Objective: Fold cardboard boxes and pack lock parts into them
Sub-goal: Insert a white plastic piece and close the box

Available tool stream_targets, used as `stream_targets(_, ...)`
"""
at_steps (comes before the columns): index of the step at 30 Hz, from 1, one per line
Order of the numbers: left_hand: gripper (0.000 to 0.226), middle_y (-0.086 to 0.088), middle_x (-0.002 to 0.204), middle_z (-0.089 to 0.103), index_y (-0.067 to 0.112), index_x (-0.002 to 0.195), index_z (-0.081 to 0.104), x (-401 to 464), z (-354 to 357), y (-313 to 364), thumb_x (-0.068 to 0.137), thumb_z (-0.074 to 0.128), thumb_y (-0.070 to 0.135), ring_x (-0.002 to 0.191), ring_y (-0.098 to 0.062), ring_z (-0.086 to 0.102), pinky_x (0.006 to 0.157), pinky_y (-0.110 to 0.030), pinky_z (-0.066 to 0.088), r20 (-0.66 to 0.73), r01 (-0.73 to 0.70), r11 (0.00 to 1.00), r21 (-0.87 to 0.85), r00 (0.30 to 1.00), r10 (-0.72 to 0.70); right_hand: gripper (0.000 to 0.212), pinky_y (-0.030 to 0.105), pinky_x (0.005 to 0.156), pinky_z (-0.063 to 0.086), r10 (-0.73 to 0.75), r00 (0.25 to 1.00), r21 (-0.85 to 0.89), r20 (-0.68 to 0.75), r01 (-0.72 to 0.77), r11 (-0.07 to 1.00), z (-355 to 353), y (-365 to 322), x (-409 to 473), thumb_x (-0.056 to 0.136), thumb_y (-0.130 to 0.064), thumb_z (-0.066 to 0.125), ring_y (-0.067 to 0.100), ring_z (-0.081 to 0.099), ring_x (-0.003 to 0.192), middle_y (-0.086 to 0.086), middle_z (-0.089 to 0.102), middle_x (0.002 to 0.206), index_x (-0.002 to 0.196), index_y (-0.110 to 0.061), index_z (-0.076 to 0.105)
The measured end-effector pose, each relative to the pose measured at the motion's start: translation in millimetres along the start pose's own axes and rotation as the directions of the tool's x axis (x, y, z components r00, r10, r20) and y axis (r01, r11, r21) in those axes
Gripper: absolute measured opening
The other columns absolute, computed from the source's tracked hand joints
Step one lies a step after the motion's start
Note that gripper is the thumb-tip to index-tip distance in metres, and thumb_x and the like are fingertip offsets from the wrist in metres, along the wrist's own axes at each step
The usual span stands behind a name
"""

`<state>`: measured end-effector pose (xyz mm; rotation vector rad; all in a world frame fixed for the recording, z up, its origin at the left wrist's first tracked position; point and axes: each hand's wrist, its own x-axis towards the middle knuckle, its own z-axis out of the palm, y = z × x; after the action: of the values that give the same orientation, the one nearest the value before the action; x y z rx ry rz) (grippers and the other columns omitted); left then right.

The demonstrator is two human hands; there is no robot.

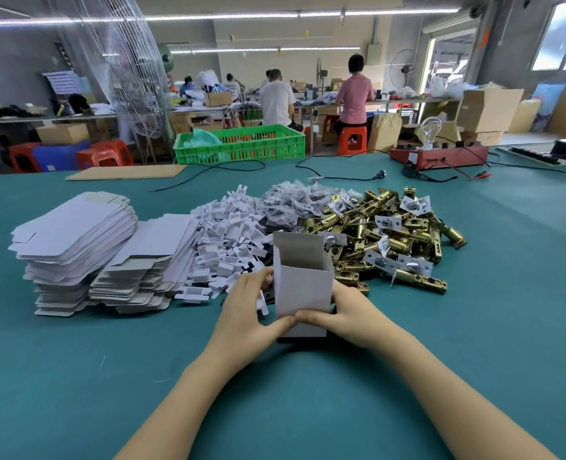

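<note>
Head view, one entry: I have a white box (303,287) standing upright on the green worktop (474,327), long axis vertical, open mouth up, top flap raised at the far side. My left hand (246,310) and right hand (346,313) grip its lower part from either side, fingers curled round it, thumbs meeting on the near face. The brass lock parts (391,237) lie just behind and to the right, so I judge my right hand the nearer for the pick.
</note>
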<state>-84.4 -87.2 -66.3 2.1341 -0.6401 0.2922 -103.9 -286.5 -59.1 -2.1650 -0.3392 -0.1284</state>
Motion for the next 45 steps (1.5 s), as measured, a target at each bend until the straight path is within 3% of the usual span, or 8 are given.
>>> stream_targets(5, 0.076, 0.032, 0.118, 0.057, 0.051, 0.14, 0.027, -7.4, 10.6, 14.1, 0.08, 0.07, 0.032, 0.112, 0.001, 0.059, 0.09, -0.009, 0.043, -0.083, 0.02, 0.938, -0.347, 0.995, -0.052, 0.046, 0.004, 0.081, 0.042, -0.029, 1.0, 0.018, 0.006, 0.029, 0.999, 3.3, 0.7, 0.7, 0.077, -0.051, 0.073, -0.013, 0.056, 0.104, -0.039, 0.059, 0.11, 0.115, -0.055, 0.048)
stream_targets(9, 0.072, 0.024, 0.115, 0.062, 0.055, 0.133, 0.032, -4.6, 14.2, 19.5, 0.085, 0.075, 0.02, 0.091, 0.001, 0.067, 0.072, -0.006, 0.046, -0.182, -0.017, 0.945, -0.325, 0.982, -0.045, 0.051, 0.006, 0.08, 0.044, -0.078, 0.992, 0.061, -0.101, 0.084, 0.995, 5.8, -3.7, -0.7, 0.073, -0.054, 0.074, -0.009, 0.057, 0.103, -0.029, 0.061, 0.111, 0.114, -0.052, 0.045)
stream_targets(16, 0.065, 0.019, 0.112, 0.067, 0.051, 0.133, 0.038, -4.8, 13.4, 13.9, 0.086, 0.07, 0.021, 0.089, -0.002, 0.071, 0.07, -0.01, 0.05, -0.162, -0.009, 0.921, -0.39, 0.985, -0.059, 0.09, 0.031, 0.08, 0.048, -0.21, 0.901, -0.111, -0.379, 0.182, 0.977, 24.6, -8.0, -3.5, 0.077, -0.085, 0.025, 0.013, 0.056, 0.103, -0.01, 0.047, 0.123, 0.136, -0.018, 0.017)
stream_targets(19, 0.065, 0.025, 0.111, 0.066, 0.05, 0.134, 0.038, -5.7, 12.0, 10.5, 0.089, 0.068, 0.013, 0.092, -0.003, 0.071, 0.075, -0.011, 0.051, -0.149, -0.031, 0.931, -0.363, 0.989, -0.025, 0.077, 0.025, 0.083, 0.039, -0.141, 0.918, -0.092, -0.371, 0.115, 0.989, 32.7, -11.9, -0.3, 0.075, -0.086, 0.019, 0.004, 0.045, 0.113, -0.021, 0.034, 0.132, 0.136, -0.041, 0.006)
stream_targets(26, 0.069, 0.02, 0.114, 0.068, 0.059, 0.133, 0.039, -6.8, 12.6, 6.7, 0.088, 0.068, 0.015, 0.095, -0.001, 0.07, 0.082, -0.015, 0.052, -0.172, -0.096, 0.951, -0.294, 0.984, 0.046, 0.06, 0.018, 0.077, 0.04, -0.118, 0.886, -0.021, -0.449, 0.121, 0.992, 39.4, -10.7, 0.3, 0.081, -0.077, 0.027, -0.02, 0.043, 0.101, -0.051, 0.029, 0.12, 0.131, -0.047, 0.011)
stream_targets(32, 0.066, 0.024, 0.116, 0.066, 0.061, 0.125, 0.047, -7.4, 11.3, 7.4, 0.088, 0.07, 0.011, 0.096, -0.002, 0.071, 0.08, -0.01, 0.05, -0.184, -0.126, 0.944, -0.305, 0.98, 0.071, 0.049, 0.041, 0.077, 0.052, -0.229, 0.781, -0.101, -0.581, 0.211, 0.972, 43.0, -9.1, -0.1, 0.088, -0.067, 0.035, 0.028, 0.063, 0.105, 0.011, 0.055, 0.129, 0.122, -0.033, 0.022)
stream_targets(37, 0.057, 0.032, 0.113, 0.064, 0.049, 0.117, 0.056, -6.8, 10.3, 7.2, 0.087, 0.07, 0.002, 0.094, 0.004, 0.069, 0.076, -0.005, 0.047, -0.188, -0.114, 0.946, -0.304, 0.98, 0.058, 0.039, 0.04, 0.058, 0.048, -0.309, 0.743, -0.173, -0.594, 0.257, 0.951, 39.1, -7.0, 0.3, 0.092, -0.054, 0.041, 0.022, 0.056, 0.073, 0.01, 0.057, 0.099, 0.114, -0.025, 0.026)
stream_targets(45, 0.058, 0.029, 0.103, 0.069, 0.056, 0.109, 0.056, -5.8, 10.3, 4.3, 0.085, 0.073, 0.005, 0.093, 0.004, 0.069, 0.074, -0.009, 0.05, -0.181, -0.075, 0.94, -0.333, 0.983, 0.014, 0.024, 0.016, 0.065, 0.039, -0.349, 0.727, -0.132, -0.592, 0.34, 0.931, 23.1, -5.7, 1.7, 0.098, -0.048, 0.037, -0.006, 0.049, 0.078, -0.021, 0.046, 0.101, 0.105, -0.026, 0.046)
